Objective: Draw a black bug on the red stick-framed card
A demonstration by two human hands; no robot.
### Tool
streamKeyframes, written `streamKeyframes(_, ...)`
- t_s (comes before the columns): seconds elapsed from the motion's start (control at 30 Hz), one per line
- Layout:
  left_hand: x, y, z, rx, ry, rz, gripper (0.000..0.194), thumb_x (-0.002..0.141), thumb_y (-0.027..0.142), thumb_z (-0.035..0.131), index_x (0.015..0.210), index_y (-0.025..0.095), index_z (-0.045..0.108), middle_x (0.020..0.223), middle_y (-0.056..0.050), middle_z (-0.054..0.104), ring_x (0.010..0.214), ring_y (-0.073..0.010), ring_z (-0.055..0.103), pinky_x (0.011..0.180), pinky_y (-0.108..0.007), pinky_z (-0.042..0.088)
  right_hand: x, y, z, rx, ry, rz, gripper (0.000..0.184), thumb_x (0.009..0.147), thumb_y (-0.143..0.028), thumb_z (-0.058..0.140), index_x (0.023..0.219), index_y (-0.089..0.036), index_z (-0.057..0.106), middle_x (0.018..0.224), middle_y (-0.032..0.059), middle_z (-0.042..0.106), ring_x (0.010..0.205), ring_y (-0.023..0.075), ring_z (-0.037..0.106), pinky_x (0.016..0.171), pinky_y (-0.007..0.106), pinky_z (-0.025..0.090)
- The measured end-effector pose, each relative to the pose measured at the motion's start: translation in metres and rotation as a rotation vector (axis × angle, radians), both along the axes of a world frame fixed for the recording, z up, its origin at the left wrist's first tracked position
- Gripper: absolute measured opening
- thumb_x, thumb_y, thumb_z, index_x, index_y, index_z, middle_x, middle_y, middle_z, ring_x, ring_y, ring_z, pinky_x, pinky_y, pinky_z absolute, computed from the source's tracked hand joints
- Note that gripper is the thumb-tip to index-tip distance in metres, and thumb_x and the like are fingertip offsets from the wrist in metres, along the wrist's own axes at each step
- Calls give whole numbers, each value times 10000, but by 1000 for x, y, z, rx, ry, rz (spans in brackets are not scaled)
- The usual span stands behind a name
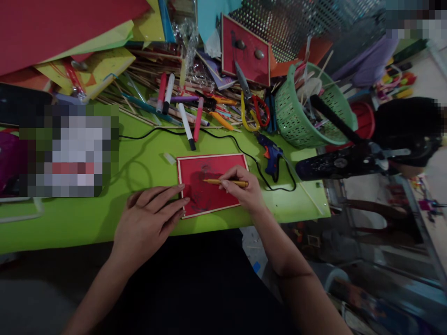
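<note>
A red rectangular board (pixel 223 202) with a thin pale wooden frame lies flat on the green table, and dark smudgy marks show on its face. My right hand (pixel 246 188) pinches a yellow-brown pen (pixel 228 182), its tip pointing left over the middle of the board. I cannot tell whether the tip touches the surface. Spread out flat, my left hand (pixel 148 218) rests its fingertips on the board's left edge. A small whitish translucent piece (pixel 169 158) sits just past the board's upper left corner.
Behind the board lie several markers (pixel 186 125), yellow-handled scissors (pixel 248 111) and thin sticks. A blue glue gun (pixel 270 156) with a black cord is to the right, near a green basket (pixel 296 125). Another framed red board (pixel 246 51) leans at the back. A black stand arm (pixel 331 163) juts in.
</note>
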State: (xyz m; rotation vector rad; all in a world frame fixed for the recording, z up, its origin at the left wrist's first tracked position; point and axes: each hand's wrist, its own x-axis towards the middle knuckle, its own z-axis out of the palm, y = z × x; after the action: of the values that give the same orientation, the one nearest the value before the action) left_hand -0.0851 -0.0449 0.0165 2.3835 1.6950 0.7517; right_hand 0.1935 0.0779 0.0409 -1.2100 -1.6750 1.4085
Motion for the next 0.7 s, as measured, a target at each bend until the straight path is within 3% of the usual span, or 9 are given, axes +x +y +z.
streamKeyframes(0.7, 1, 1, 0, 21, -3, 2, 296, 1175, 280, 632, 1309, 325, 892, 1459, -22, 869, 1235, -332, 782, 1018, -522, 548, 3, 0, -2, 4, 13, 36, 237, 961, -439, 856, 917, -227, 758, 801, 11, 768, 713, 164, 664, 667, 312, 513)
